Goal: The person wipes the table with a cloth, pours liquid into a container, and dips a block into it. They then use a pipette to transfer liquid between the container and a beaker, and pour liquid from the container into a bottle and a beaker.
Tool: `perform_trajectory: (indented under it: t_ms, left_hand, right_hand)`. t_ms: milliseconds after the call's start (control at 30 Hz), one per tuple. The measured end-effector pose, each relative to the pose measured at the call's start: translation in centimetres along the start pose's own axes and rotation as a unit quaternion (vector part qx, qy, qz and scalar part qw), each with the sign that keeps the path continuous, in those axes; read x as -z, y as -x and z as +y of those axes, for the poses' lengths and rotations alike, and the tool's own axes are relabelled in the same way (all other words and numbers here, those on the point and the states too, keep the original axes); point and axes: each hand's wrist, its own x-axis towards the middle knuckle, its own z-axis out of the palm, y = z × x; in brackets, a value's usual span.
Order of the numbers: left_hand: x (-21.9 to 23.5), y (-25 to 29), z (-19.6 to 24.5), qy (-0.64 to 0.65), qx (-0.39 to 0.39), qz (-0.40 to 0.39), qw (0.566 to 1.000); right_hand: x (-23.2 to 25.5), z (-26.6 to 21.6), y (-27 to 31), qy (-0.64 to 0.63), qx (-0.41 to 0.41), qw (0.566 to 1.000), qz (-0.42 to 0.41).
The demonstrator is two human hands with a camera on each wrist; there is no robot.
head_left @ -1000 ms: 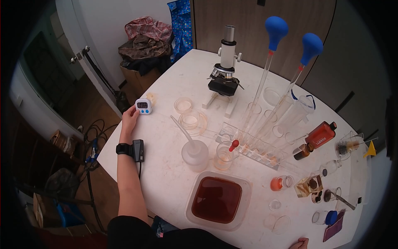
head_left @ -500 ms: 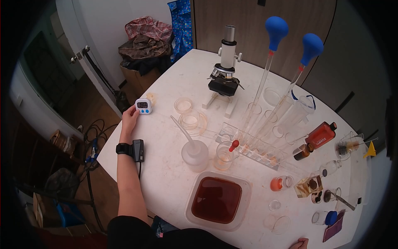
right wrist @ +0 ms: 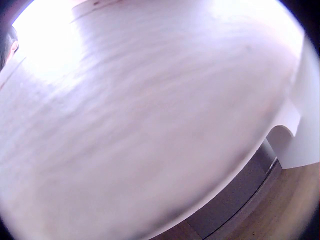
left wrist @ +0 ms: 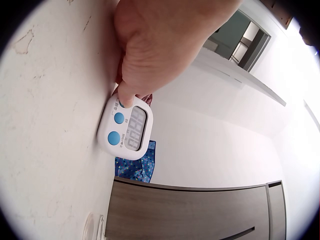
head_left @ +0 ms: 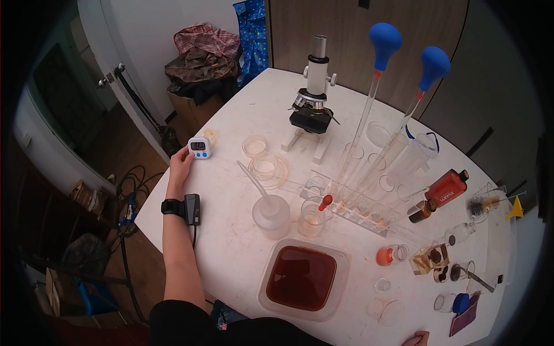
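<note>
At the table's left edge, a small white timer [head_left: 199, 148] with a display and blue buttons is held by my left hand [head_left: 180, 166]. In the left wrist view the thumb of my left hand [left wrist: 155, 50] lies over one button at the near end of the timer [left wrist: 126, 127]; its other fingers are mostly hidden. Only part of my right hand [head_left: 418, 339] shows, low at the table's front edge, its fingers bent; whether it holds anything cannot be seen. The right wrist view shows no hand, only a pale surface.
A tub [head_left: 262, 291] of dark red-brown liquid stands near the front, with a wash bottle [head_left: 271, 217] and a beaker behind it. Further back are petri dishes [head_left: 254, 146] and a microscope [head_left: 316, 86]. Rack [head_left: 369, 224], blue-bulbed pipettes [head_left: 385, 45], bottles and jars occupy the right.
</note>
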Motion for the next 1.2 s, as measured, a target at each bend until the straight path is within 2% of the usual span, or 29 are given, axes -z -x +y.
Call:
perform_trajectory:
  t_ms: [1200]
  left_hand:
    - [-0.1,-0.3,-0.7,0.019,-0.012,0.010,1.000]
  right_hand:
    - [-0.1,0.4,0.0,-0.012,0.005,1.000,-0.002]
